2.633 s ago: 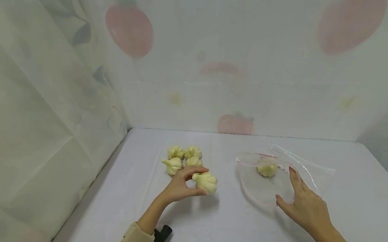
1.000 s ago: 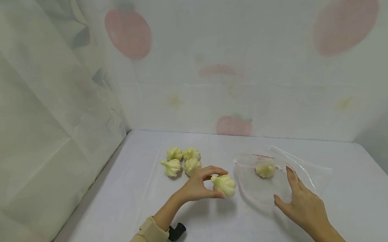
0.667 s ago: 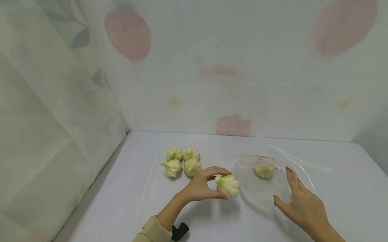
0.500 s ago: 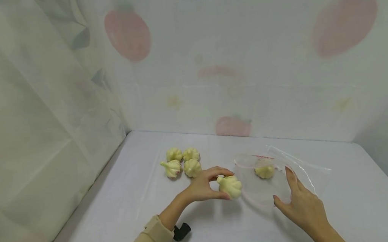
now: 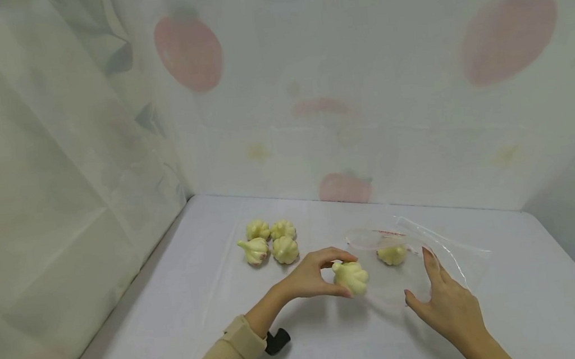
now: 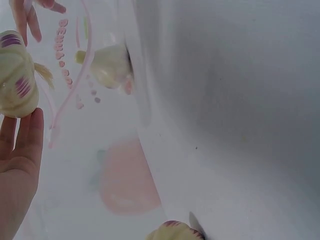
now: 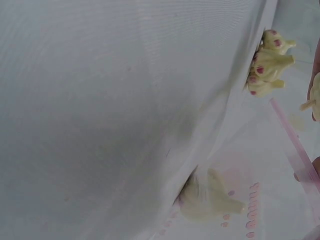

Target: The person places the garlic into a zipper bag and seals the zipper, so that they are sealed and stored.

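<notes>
My left hand (image 5: 315, 276) holds a garlic bulb (image 5: 351, 279) between thumb and fingers, just left of a clear plastic zip bag (image 5: 463, 253). In the left wrist view the held garlic bulb (image 6: 15, 75) shows purple streaks and a tuft of roots, close to the bag's pink rim. My right hand (image 5: 452, 307) is at the bag's right side, thumb and index finger spread at its open mouth, the index finger touching the plastic. Another garlic bulb (image 5: 392, 254) lies inside the bag, and red lettering shows on the plastic.
Several garlic bulbs (image 5: 285, 250) stand grouped on the white table (image 5: 217, 320), left of the bag. A black object (image 5: 278, 341) sits under my left wrist. A pale fruit-print curtain (image 5: 336, 85) hangs behind the table, another sheet at the left.
My left hand has carried the garlic bulb rightward from beside the group to the bag's left rim. My right hand and the bag have stayed almost in place.
</notes>
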A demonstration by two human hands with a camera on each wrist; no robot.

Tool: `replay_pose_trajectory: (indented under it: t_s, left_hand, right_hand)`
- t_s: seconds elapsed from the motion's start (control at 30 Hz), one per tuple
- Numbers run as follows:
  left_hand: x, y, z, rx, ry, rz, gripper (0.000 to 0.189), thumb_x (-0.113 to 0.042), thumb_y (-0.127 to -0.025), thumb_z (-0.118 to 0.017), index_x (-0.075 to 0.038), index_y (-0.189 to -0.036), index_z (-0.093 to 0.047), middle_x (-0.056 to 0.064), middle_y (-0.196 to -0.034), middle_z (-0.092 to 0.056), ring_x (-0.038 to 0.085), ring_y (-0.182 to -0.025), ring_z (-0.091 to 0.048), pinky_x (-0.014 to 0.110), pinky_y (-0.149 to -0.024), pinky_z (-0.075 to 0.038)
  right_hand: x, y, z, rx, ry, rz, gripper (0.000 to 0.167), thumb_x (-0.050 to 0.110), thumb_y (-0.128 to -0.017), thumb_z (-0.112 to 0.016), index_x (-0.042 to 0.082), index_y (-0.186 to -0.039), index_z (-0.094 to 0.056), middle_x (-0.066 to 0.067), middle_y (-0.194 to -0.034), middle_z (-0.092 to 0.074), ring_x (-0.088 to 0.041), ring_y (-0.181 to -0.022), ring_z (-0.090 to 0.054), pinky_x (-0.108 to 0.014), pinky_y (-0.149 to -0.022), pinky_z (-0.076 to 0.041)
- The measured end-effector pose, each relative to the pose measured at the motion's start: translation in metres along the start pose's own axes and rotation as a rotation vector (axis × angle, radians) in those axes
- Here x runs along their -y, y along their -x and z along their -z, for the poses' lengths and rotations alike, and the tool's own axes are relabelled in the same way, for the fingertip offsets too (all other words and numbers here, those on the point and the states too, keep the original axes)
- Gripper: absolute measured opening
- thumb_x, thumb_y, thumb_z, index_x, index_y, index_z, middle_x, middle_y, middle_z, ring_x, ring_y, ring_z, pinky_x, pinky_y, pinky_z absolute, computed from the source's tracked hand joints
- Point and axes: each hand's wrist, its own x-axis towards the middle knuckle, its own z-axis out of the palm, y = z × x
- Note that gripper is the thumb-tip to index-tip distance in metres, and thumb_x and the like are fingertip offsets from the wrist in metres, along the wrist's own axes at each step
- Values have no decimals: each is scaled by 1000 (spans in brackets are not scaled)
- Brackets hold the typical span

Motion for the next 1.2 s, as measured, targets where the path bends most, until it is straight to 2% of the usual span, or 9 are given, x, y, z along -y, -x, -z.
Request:
replay_pose_trajectory:
  t_s: [0.27, 0.47, 0.73, 1.07, 1.2]
  left_hand:
    - [0, -8, -11, 20, 20, 4, 58, -4, -72, -86, -3, -125, -62, 11, -125, -62, 9, -117, -54, 25, -95, -48]
    - [0, -14, -18, 25, 19, -22, 58, -3, -72, -85, 0, -125, -61, 12, -124, -62, 9, -117, -54, 24, -95, -47]
    - [-1, -20, -21, 17, 5, -40, 59, -4, -72, -85, -1, -125, -60, 11, -123, -63, 9, -116, -55, 24, -95, -47]
    - [1, -23, -29, 25, 42, -26, 57, -2, -72, -85, 1, -124, -61, 12, -123, -62, 8, -115, -55, 22, -94, -47]
    - [0, -24, -31, 23, 44, -13, 57, -3, -72, -85, -2, -124, -62, 10, -124, -62, 8, -115, -54, 22, -94, -47]
  right_hand:
    - [1, 0, 0, -1, -1, 0, 88, 25, -70, -78, -3, -143, -37, -31, -128, -54, -15, -44, -34, -31, -35, -30]
    - [1, 0, 0, 15, -1, -4, 88, 25, -71, -78, -3, -144, -36, -31, -129, -53, -14, -44, -30, -28, -35, -29]
    - [0, 0, -1, -3, 1, 3, 88, 25, -70, -78, -2, -143, -37, -31, -127, -55, -15, -44, -34, -31, -34, -31]
    - [1, 0, -1, -21, 4, 21, 88, 24, -68, -79, -3, -142, -38, -31, -127, -55, -14, -45, -31, -31, -34, -31]
    - [1, 0, -2, -18, 6, 31, 88, 25, -68, -79, -4, -142, -38, -32, -127, -55, -13, -44, -29, -28, -34, -29]
